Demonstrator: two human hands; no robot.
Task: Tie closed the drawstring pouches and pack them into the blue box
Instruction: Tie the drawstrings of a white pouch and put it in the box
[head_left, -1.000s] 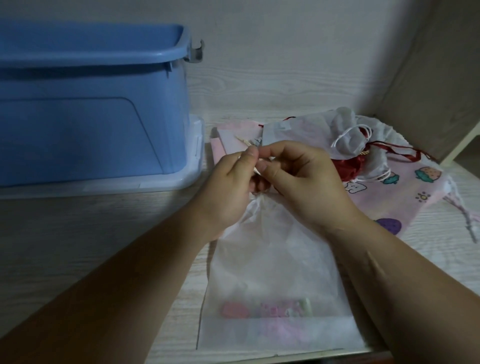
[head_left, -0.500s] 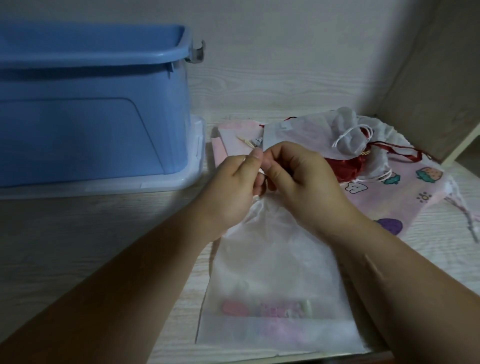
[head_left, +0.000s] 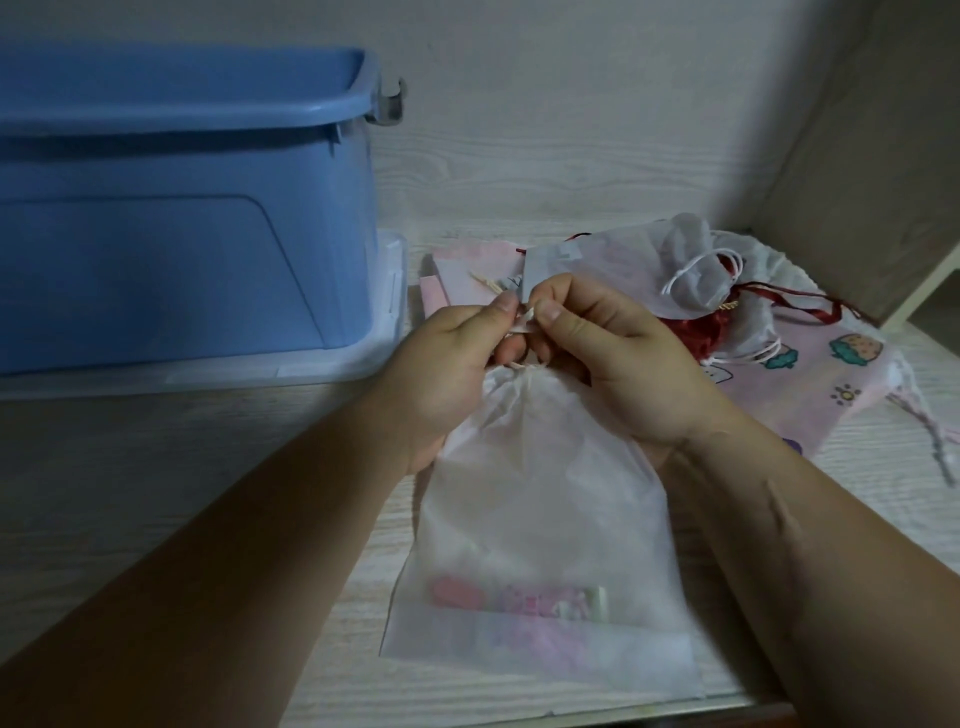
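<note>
The left hand (head_left: 447, 369) and right hand (head_left: 623, 364) pinch the thin white cord (head_left: 525, 318) in their fingers (head_left: 550, 312). The translucent white fabric pouch (head_left: 540, 519) lies just below them, the blue plastic box (head_left: 182, 234) off left. If the cord slips, the knot may stay loose.

The light is dim and flat, with a cool grey cast. The far wall (head_left: 571, 130) is brightest; a broad soft shadow darkens the bench (head_left: 156, 467) at near left and the far right corner. The wide lens bows the rim of the blue box (head_left: 182, 260). Detail is soft throughout, and the near end of the white pouch (head_left: 540, 519) is smeared.
</note>
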